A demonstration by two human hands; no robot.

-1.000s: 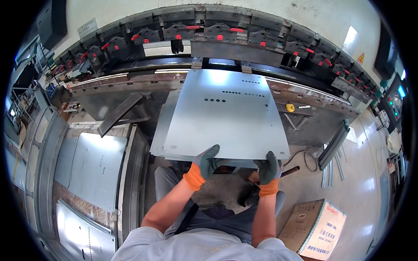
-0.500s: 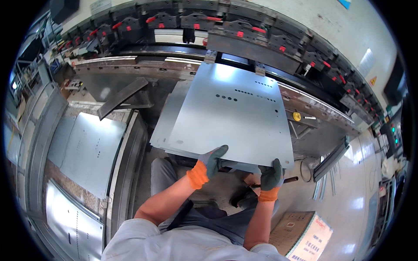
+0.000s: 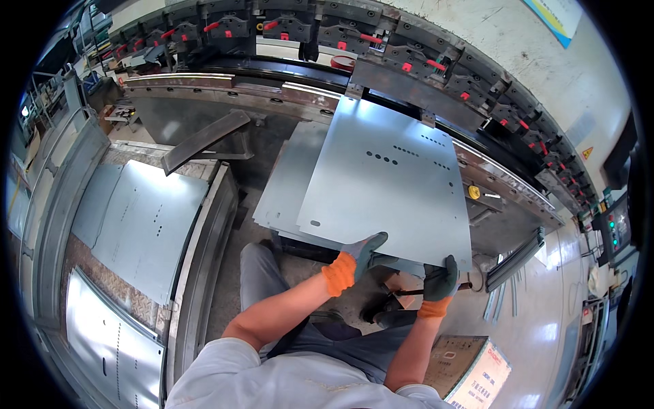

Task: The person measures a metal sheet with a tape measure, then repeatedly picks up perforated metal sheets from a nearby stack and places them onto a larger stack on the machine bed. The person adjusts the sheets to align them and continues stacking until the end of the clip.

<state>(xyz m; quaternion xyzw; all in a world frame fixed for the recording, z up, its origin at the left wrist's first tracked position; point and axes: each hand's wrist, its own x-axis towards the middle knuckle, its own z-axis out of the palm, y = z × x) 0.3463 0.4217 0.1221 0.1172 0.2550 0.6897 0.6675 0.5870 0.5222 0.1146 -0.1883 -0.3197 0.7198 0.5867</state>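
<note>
From the middle of the sheet, the big machine [image 3: 409,83] is at 12 o'clock and the cart [image 3: 206,259], with more sheets in it, is between 8 and 9. The sheet [image 3: 381,198] itself is flat, shiny metal; its far edge reaches the machine, and its near part lies over a pile [image 3: 293,170] that peeks out at 9. It looks thin and stiff, a bit heavy because it is wide, slippery, and sharp at the edges, and it may wobble or get scratched. The best hold seems to be two gloved hands, well apart, on the near edge. A box [image 3: 453,361] sits at 5. The left hand [image 3: 364,252] at 6 and right hand [image 3: 441,281] at 5 pinch that edge, thumbs on top, fingers mostly hidden underneath. A yellow tool [image 3: 473,192] is at 3.
</note>
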